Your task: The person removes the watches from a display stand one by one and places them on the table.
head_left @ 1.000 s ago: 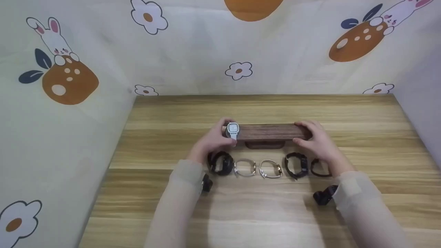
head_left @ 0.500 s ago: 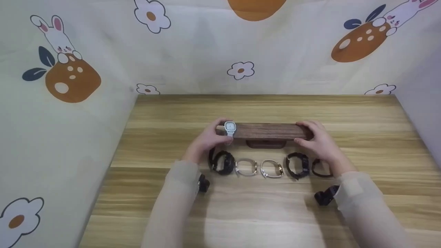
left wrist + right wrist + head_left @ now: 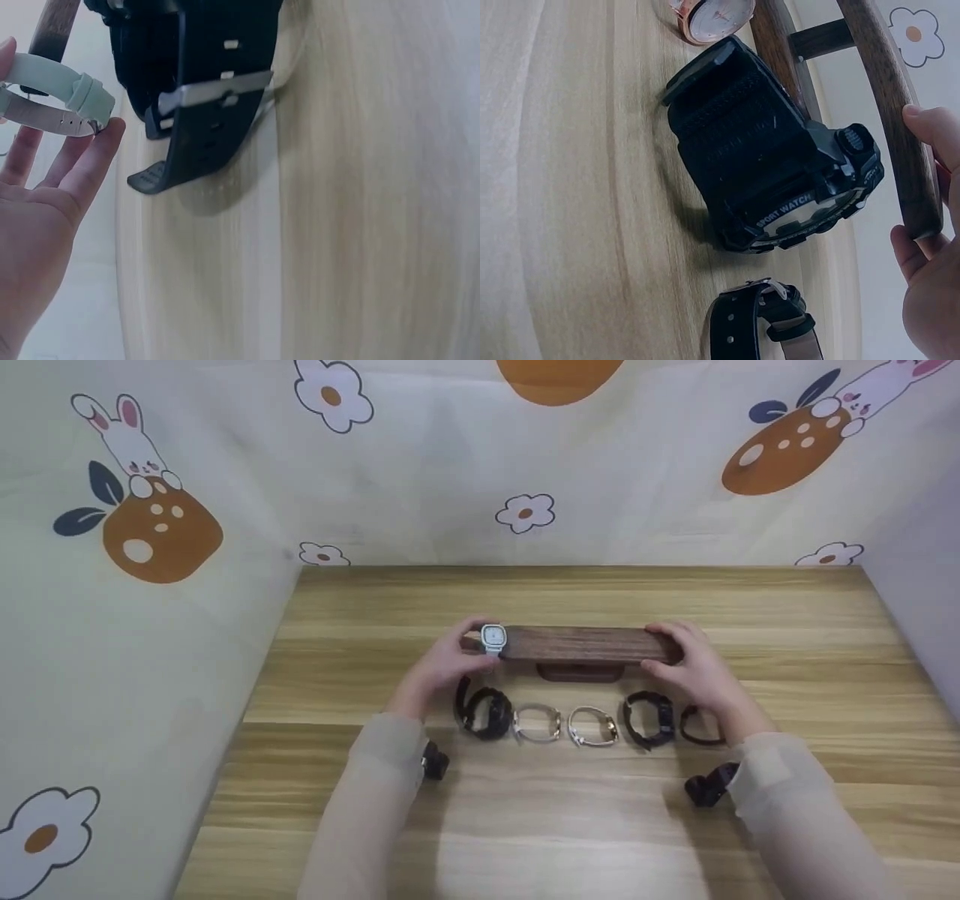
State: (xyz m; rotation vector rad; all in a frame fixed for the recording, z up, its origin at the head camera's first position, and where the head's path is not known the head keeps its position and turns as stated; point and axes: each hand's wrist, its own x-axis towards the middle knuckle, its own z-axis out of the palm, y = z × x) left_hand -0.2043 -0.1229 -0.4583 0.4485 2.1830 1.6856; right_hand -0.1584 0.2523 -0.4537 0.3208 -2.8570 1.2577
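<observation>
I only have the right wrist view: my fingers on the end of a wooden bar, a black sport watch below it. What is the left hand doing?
Observer: In the head view the left hand holds a pale watch looped on the far end of the wooden bar.
Operator: How many watches lie on the table?
Observer: Five in a row in front of the stand, from a black watch at the left end.
Operator: Is the strap fastened?
Observer: The left wrist view shows the pale strap closed in a loop, fingertips touching it.
</observation>
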